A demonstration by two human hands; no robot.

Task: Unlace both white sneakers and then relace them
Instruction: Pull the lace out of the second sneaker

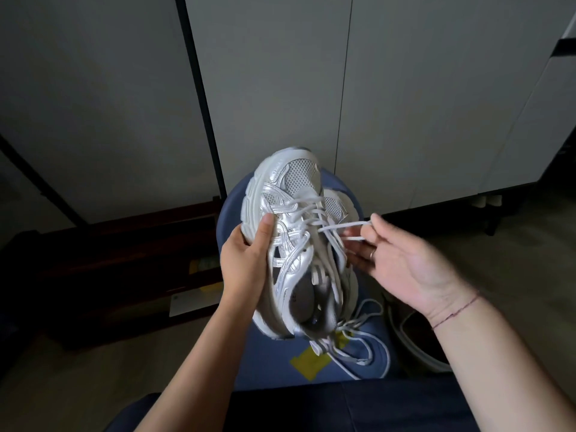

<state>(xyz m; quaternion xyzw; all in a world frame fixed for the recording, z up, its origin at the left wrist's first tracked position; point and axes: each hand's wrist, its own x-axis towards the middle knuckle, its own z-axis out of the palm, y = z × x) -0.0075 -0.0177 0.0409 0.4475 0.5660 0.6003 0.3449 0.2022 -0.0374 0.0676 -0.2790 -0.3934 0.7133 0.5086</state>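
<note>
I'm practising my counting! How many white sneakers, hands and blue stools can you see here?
White sneakers: 2, the held sneaker and the other sneaker on the stool.
Hands: 2, the left hand gripping the held sneaker, and the right hand pinching its lace.
Blue stools: 1, the blue stool.
Total: 5.

The white sneaker [290, 244], silver-trimmed mesh, is tipped up with its toe at 12 o'clock and heel opening at 6. Its lace [341, 227] crosses the upper eyelets, one loop drawn taut toward 3 o'clock. The second sneaker [336, 207] lies beneath, its loose lace [358, 321] trailing at 5 o'clock.
</note>
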